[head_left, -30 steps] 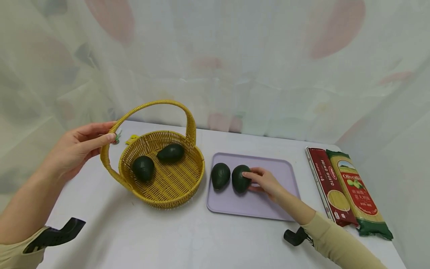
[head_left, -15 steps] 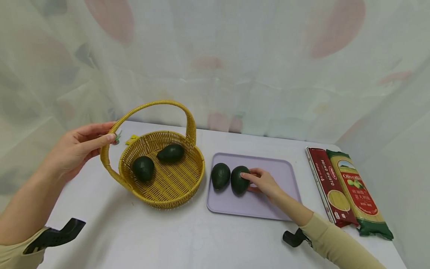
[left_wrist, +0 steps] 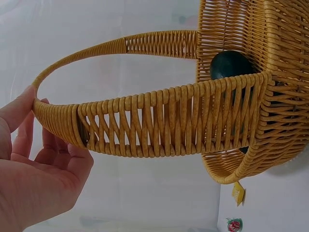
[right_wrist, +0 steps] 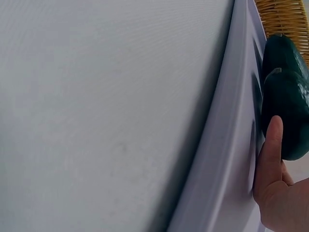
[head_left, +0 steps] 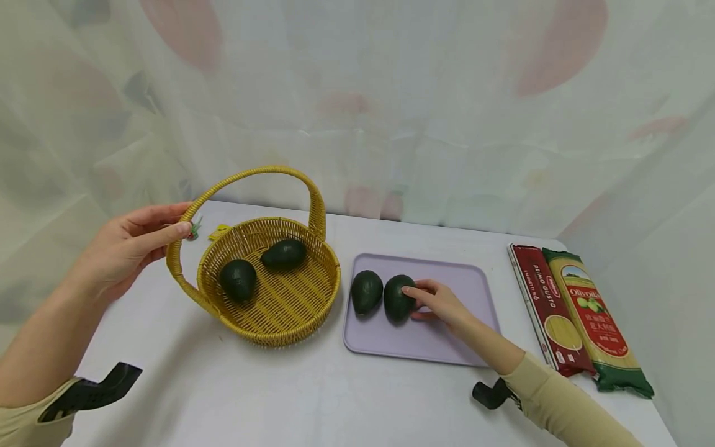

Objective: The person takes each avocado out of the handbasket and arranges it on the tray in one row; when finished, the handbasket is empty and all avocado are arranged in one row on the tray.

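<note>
The right hand (head_left: 441, 302) curls its fingers around the right avocado (head_left: 398, 298) on the lilac tray (head_left: 447, 347); it needs a firm grip. The left hand (head_left: 125, 248) pinches the wicker basket (head_left: 268, 282) handle, steadying it.

Dark green avocado (head_left: 398, 298) on lilac tray; wicker basket (head_left: 268, 285) upright.

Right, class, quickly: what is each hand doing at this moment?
Left hand: fingers and thumb hold the basket handle.
Right hand: fingers curled on the right avocado on the tray.
</note>
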Demonstrator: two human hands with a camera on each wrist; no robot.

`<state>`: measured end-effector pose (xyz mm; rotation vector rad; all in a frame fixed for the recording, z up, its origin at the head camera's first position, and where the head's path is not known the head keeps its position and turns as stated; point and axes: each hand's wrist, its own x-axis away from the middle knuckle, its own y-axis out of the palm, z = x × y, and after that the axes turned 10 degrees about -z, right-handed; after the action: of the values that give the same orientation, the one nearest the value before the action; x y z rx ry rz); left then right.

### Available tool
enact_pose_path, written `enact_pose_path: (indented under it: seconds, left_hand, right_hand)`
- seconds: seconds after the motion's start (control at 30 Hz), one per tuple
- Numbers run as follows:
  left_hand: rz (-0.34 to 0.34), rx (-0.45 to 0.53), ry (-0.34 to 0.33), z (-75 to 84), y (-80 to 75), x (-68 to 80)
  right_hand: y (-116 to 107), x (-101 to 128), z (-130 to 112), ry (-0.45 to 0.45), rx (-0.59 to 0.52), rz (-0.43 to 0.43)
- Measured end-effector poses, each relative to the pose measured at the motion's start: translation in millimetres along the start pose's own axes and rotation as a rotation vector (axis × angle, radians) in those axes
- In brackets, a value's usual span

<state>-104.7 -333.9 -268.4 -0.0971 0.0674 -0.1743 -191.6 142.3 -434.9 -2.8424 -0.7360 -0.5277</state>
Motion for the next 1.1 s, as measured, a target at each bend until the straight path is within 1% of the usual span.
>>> enact_pose_path:
  seconds: [0.3,0.53,0.73,0.9,1.1]
  left_hand:
    - [0.000,-0.001,-0.001,0.4,0.2,0.4]
    - [0.004,-0.014,-0.015,0.8,0.7,-0.3]
    - [-0.004,-0.007,0.002,0.0,0.2,0.1]
    - [-0.002,-0.004,0.008,-1.2,-0.3,0.5]
    - [-0.007,-0.005,0.017,-0.6,0.6,-0.2]
  right_hand:
    - [-1.2,0.2,-1.5,0.014,-0.026,-0.014]
    - [-2.9,0.5,-0.4,0.015,-0.041,-0.026]
    - [-4.2,1.8,-0.3,-0.011,-0.025,-0.043]
    - [-3.6,3.6,-2.7,-0.004,-0.035,-0.003]
    - [-7.4,4.9,-7.4,-0.016,-0.005,0.055]
